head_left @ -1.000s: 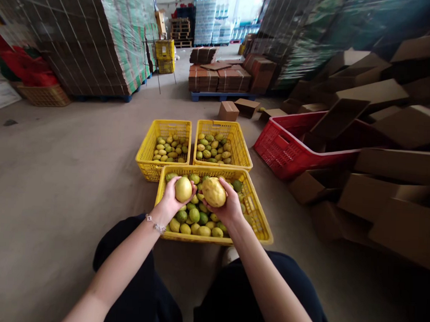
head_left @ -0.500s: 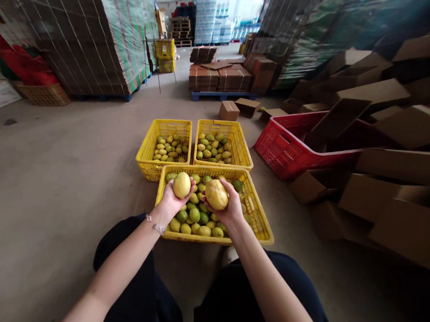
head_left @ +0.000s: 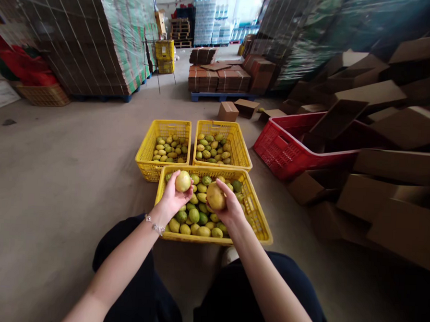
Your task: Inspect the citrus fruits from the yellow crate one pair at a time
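Note:
My left hand (head_left: 171, 199) is curled around a pale yellow lemon (head_left: 182, 181), with its top side showing. In my right hand (head_left: 233, 210) is a larger, rounder yellow lemon (head_left: 216, 195), gripped with the thumb over its upper edge. Both hands hang over the front yellow crate (head_left: 214, 239), a short gap apart. Under them, yellow and green lemons (head_left: 194, 215) cover much of the crate's bottom. Behind it stand a left rear yellow crate (head_left: 152, 164) and a right rear yellow crate (head_left: 244, 157), each holding several similar fruits.
A red crate (head_left: 283, 155) with cardboard in it stands on the right, beside a heap of open cardboard boxes (head_left: 389, 194). Flattened cartons (head_left: 219, 79) are stacked on a blue pallet ahead. Tall wrapped stacks (head_left: 117, 35) flank the concrete floor (head_left: 74, 163).
Both lemons have been turned in the fingers, showing different sides. The left lemon sits slightly higher now. The crates stay put.

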The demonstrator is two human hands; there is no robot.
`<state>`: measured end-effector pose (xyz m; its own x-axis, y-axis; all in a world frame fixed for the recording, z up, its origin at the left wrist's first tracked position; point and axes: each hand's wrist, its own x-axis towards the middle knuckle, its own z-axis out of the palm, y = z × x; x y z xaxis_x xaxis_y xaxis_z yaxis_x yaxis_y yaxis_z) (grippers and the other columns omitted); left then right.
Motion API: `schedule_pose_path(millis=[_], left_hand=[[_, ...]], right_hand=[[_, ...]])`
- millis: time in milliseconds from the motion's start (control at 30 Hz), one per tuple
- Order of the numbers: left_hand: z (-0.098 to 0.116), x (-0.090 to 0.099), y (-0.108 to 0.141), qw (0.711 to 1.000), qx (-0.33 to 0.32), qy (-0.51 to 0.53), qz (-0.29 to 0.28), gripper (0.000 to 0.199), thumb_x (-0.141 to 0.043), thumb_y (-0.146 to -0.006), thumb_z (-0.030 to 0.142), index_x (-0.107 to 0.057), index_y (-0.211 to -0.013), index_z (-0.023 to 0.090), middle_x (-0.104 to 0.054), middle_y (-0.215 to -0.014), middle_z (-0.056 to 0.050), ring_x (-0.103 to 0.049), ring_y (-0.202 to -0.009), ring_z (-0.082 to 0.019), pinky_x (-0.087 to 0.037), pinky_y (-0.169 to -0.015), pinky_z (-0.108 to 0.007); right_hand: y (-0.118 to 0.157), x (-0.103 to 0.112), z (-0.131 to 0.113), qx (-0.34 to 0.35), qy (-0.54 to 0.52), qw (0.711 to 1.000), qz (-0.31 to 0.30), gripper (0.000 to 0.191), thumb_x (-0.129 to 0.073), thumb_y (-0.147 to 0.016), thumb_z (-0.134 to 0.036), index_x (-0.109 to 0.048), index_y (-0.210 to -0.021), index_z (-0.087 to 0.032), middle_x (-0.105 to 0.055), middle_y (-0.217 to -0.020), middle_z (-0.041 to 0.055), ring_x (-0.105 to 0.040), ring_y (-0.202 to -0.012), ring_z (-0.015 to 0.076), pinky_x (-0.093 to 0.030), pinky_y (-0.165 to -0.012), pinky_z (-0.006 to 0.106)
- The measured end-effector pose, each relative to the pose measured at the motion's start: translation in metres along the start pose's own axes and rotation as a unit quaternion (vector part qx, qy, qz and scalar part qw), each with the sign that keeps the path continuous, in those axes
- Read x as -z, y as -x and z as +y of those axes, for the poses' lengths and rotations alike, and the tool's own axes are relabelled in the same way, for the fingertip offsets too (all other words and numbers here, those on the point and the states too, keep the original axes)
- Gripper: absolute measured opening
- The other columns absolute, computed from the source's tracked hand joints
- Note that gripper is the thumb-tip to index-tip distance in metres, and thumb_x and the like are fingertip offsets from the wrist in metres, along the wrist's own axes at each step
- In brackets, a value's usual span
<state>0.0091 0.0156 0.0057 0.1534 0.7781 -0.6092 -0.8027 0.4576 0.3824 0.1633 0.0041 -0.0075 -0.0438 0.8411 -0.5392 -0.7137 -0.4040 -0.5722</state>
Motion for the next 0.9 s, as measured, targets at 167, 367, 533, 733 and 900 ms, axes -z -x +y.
schedule_pose_path(millis=[167,367,533,733,900], left_hand=[[0.0,-0.002,0.003,1.0,-0.003,-0.022,-0.022,0.024,-0.048,-0.086,0.027,-0.063,-0.097,0.011,-0.067,-0.076,-0.011,-0.062,-0.058,-0.014,-0.052,-0.047,-0.021],[0.003,0.0,0.008,0.996,0.01,0.001,-0.092,0.03,-0.045,-0.083,0.02,-0.064,-0.106,0.013,-0.068,-0.086,-0.012,-0.063,-0.062,-0.014,-0.052,-0.046,-0.019],[0.001,0.001,0.009,0.99,-0.002,0.072,-0.122,0.027,-0.048,-0.08,0.021,-0.065,-0.099,0.012,-0.067,-0.085,-0.012,-0.067,-0.078,-0.019,-0.058,-0.058,-0.023],[-0.006,-0.007,0.002,0.976,-0.063,0.151,-0.14,0.026,-0.048,-0.08,0.015,-0.064,-0.099,0.012,-0.07,-0.088,-0.009,-0.068,-0.087,-0.018,-0.058,-0.079,-0.028],[-0.012,-0.012,-0.002,0.969,-0.096,0.178,-0.143,0.024,-0.045,-0.081,0.018,-0.064,-0.097,0.014,-0.071,-0.09,-0.006,-0.068,-0.091,-0.016,-0.054,-0.088,-0.028]], right_hand=[[0.001,0.001,-0.003,-0.051,-0.011,0.997,0.063,0.021,-0.057,-0.081,-0.04,-0.058,-0.073,-0.02,-0.065,-0.054,0.0018,-0.061,-0.045,0.017,-0.05,-0.04,0.027],[0.002,0.0,-0.007,-0.051,-0.024,0.998,0.002,0.026,-0.051,-0.083,-0.039,-0.062,-0.078,-0.016,-0.069,-0.06,0.0078,-0.064,-0.05,0.0198,-0.052,-0.045,0.029],[0.009,-0.006,-0.008,-0.019,-0.042,0.998,-0.04,0.028,-0.046,-0.086,-0.037,-0.063,-0.081,-0.015,-0.072,-0.069,0.0095,-0.065,-0.052,0.02,-0.05,-0.044,0.028],[0.009,-0.009,-0.01,0.039,-0.095,0.985,-0.136,0.024,-0.052,-0.083,-0.036,-0.065,-0.095,-0.02,-0.074,-0.094,0.0082,-0.069,-0.063,0.0205,-0.05,-0.043,0.026],[0.005,-0.014,-0.004,0.064,-0.176,0.975,-0.123,0.02,-0.052,-0.082,-0.034,-0.065,-0.092,-0.022,-0.074,-0.091,0.0055,-0.07,-0.076,0.0201,-0.058,-0.067,0.034]])
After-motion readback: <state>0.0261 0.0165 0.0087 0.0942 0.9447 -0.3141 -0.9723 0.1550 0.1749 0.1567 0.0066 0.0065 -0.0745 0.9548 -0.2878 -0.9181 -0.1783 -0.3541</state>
